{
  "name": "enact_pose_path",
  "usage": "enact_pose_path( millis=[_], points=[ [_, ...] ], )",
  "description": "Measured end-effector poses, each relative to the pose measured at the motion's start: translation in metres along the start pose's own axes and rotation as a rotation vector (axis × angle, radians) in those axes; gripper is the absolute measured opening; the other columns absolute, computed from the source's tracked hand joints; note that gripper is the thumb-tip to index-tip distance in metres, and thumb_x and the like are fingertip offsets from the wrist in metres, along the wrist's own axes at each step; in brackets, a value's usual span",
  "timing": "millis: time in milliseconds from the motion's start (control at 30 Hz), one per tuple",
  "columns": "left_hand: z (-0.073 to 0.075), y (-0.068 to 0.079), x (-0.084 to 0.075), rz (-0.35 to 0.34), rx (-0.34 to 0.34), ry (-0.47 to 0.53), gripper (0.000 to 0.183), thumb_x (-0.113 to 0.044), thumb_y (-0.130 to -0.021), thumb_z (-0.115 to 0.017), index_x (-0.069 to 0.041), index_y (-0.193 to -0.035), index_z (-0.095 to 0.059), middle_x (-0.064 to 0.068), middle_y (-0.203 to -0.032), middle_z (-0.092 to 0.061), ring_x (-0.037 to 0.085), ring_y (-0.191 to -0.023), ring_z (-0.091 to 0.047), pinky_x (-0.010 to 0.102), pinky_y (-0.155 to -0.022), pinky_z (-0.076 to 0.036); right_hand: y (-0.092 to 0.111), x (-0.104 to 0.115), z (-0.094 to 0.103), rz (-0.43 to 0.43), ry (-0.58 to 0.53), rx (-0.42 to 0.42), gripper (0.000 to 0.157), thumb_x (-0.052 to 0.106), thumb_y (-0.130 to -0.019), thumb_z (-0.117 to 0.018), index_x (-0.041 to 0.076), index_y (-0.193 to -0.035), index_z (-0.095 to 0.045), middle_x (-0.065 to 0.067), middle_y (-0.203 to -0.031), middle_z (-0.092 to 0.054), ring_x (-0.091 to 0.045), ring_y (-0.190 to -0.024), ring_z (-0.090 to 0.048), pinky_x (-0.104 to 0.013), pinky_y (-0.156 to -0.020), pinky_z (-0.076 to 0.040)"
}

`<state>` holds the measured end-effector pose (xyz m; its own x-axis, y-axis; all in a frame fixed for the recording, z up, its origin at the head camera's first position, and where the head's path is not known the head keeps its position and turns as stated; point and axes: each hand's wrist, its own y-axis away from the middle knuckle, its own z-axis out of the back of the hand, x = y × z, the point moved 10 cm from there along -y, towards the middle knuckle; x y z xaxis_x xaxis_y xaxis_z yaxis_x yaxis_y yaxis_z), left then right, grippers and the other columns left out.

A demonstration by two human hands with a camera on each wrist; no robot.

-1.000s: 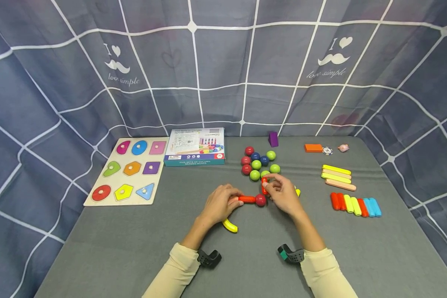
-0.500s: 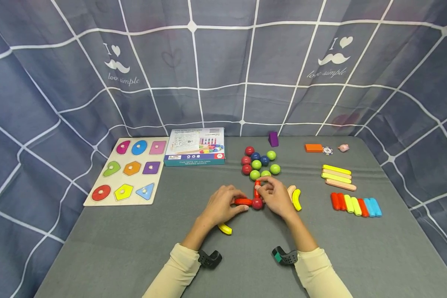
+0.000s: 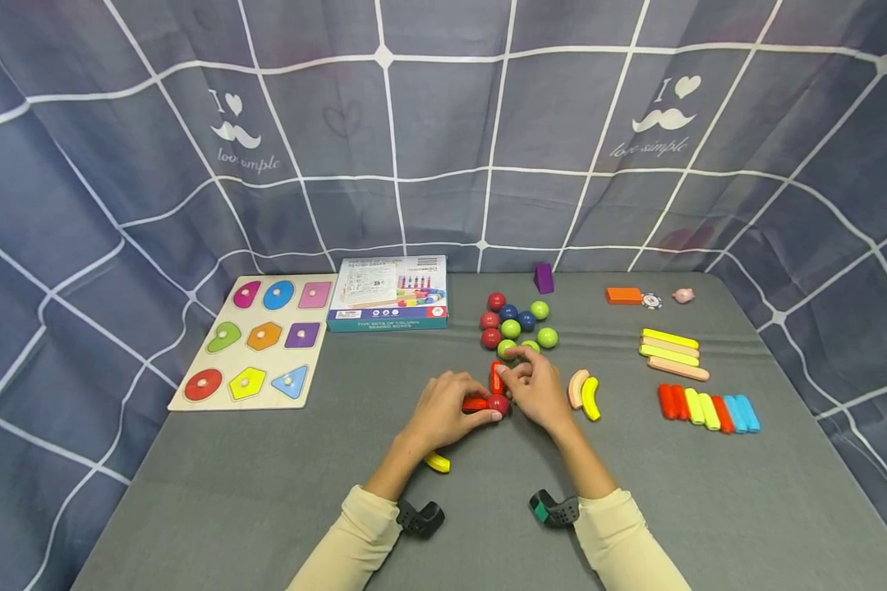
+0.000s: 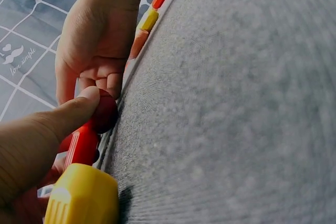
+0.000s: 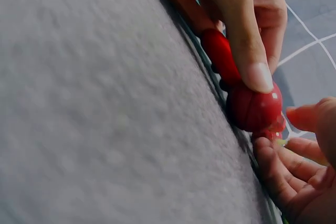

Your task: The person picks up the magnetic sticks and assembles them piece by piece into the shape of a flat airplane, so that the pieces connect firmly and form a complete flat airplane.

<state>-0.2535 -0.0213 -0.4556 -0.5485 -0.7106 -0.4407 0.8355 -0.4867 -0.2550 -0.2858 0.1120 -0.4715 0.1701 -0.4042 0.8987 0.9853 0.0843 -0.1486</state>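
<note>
In the head view my left hand [image 3: 447, 408] holds a red ridged stick [image 3: 475, 405] lying crosswise, its thumb along a round red bead [image 3: 498, 404] at the stick's right end. The left wrist view shows that thumb on the bead [image 4: 106, 113] and the fingers behind the stick [image 4: 82, 147]. A second red stick [image 3: 496, 377] points away from the bead. My right hand [image 3: 538, 392] is just right of this stick, thumb close to its side and index finger reaching past its far end. A yellow curved piece [image 3: 438, 462] lies below my left hand.
Red, blue and green beads [image 3: 510, 329] cluster beyond my hands. Right of them lie a pinkish and a yellow curved piece [image 3: 590, 400], then coloured sticks [image 3: 710, 410] and flat bars [image 3: 668, 353]. A shape puzzle board [image 3: 247, 341] and a box [image 3: 388, 293] stand at left.
The bead and both red sticks have shifted left, the second stick coming up against the bead. My right hand has moved left with it and its fingers have loosened from the stick.
</note>
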Motion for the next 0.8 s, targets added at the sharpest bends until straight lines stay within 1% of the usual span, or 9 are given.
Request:
enact_pose_path(
  millis=[67,133,300,433,633,800],
  points=[
    [0.000,0.000,-0.001,-0.004,-0.003,0.004,0.036,-0.054,-0.078,-0.071,-0.022,-0.094,-0.073,-0.011,-0.084,-0.062,0.007,-0.072,-0.047,0.027,-0.065,-0.036,-0.003,-0.001,0.006,-0.005,0.001,-0.031,0.034,0.016,-0.091,-0.065,0.008,-0.123,-0.055,-0.007,-0.065,-0.064,-0.020,-0.049,-0.059,-0.030,-0.045,-0.047],
    [0.001,0.000,-0.001,-0.004,-0.005,0.008,0.036,-0.054,-0.078,-0.072,-0.022,-0.094,-0.073,-0.012,-0.084,-0.062,0.007,-0.072,-0.047,0.027,-0.065,-0.036,-0.007,0.000,0.010,-0.005,0.033,-0.042,0.038,0.015,-0.091,-0.064,0.010,-0.127,-0.053,-0.007,-0.061,-0.063,-0.020,-0.046,-0.058,-0.031,-0.043,-0.047],
    [0.001,0.000,-0.002,0.002,0.003,0.012,0.036,-0.053,-0.077,-0.072,-0.021,-0.094,-0.073,-0.012,-0.083,-0.061,0.007,-0.071,-0.046,0.027,-0.064,-0.035,-0.017,0.000,0.008,-0.023,0.175,0.005,0.047,0.015,-0.091,-0.064,0.012,-0.135,-0.048,-0.002,-0.054,-0.060,-0.016,-0.038,-0.054,-0.032,-0.039,-0.043],
    [0.000,0.001,-0.003,-0.004,0.004,0.016,0.036,-0.053,-0.078,-0.072,-0.021,-0.093,-0.073,-0.013,-0.082,-0.060,0.007,-0.071,-0.045,0.026,-0.064,-0.035,-0.021,-0.005,0.004,-0.068,0.226,0.037,0.048,0.015,-0.090,-0.066,0.013,-0.134,-0.048,0.000,-0.054,-0.059,-0.015,-0.037,-0.054,-0.032,-0.040,-0.043],
    [0.000,0.001,-0.003,-0.004,0.006,0.019,0.036,-0.055,-0.078,-0.071,-0.022,-0.093,-0.073,-0.013,-0.081,-0.059,0.006,-0.071,-0.045,0.026,-0.065,-0.035,-0.023,-0.011,0.001,-0.084,0.239,0.042,0.044,0.013,-0.090,-0.066,0.012,-0.130,-0.049,-0.001,-0.056,-0.060,-0.015,-0.037,-0.054,-0.033,-0.040,-0.044],
    [0.000,0.002,-0.001,0.007,0.011,0.030,0.035,-0.054,-0.078,-0.071,-0.023,-0.095,-0.073,-0.013,-0.083,-0.060,0.007,-0.073,-0.046,0.027,-0.066,-0.035,-0.024,-0.010,0.001,-0.049,0.171,0.055,0.039,0.018,-0.092,-0.063,0.009,-0.127,-0.049,-0.003,-0.055,-0.059,-0.016,-0.036,-0.052,-0.032,-0.038,-0.042]
  ],
)
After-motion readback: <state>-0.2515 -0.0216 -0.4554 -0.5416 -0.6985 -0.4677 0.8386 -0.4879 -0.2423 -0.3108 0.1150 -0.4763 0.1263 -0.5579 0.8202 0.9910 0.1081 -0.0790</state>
